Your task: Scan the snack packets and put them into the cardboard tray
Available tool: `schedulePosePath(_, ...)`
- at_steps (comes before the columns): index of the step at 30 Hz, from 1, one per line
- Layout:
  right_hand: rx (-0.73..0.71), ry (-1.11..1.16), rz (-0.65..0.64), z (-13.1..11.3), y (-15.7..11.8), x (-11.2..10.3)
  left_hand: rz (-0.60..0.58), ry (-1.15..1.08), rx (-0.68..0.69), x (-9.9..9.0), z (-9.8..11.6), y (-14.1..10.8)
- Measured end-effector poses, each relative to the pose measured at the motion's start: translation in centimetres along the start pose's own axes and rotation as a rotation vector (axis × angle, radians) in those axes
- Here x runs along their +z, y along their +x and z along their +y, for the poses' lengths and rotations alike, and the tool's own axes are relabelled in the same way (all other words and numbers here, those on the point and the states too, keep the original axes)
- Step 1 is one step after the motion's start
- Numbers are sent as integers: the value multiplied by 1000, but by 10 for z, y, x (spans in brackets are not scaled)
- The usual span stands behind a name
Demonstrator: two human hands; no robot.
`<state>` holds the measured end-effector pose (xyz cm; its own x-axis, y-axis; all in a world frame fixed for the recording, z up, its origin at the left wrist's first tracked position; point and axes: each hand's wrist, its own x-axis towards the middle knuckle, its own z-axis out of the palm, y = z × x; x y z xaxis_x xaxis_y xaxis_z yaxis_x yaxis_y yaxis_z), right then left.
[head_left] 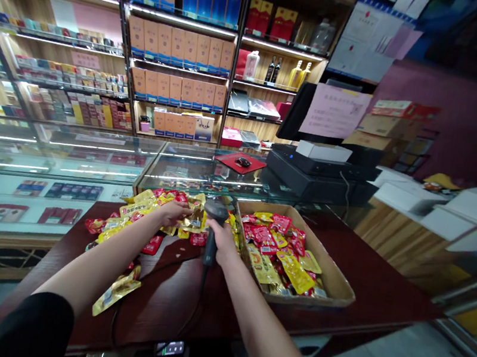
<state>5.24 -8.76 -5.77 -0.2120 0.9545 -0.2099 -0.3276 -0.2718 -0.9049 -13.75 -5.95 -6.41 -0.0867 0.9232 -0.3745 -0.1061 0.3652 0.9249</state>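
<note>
presently | left hand (175,214) grasping gold packet (197,218) | right hand (225,241) wrapped around scanner (210,248) | risk: glare off gold packet could spoil reading; trailing cable (203,284) might snag loose packets (116,296)

Left hand (175,214) stretches forward, palm down, while right hand (224,240) grips.

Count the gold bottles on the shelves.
2: the left gold bottle and the right gold bottle stand side by side, right of the black bottles. Others may be hidden behind.
</note>
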Motion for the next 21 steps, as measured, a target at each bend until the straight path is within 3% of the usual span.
schedulePosePath(3,226,122,-58,-20,20,-8,-36,9,-43,15,9,-15)
schedulePosePath(7,326,170,-122,-49,39,-31,-84,-7,-49,48,24,-19)
schedulePosePath(13,296,229,-103,-92,48,-89,-117,-15,-13,119,43,13)
schedulePosePath(18,216,252,21,-128,49,-146,-191,40,-3,187,59,38)
schedulePosePath(21,169,251,121,-143,45,-175,-160,146,22,213,64,43)
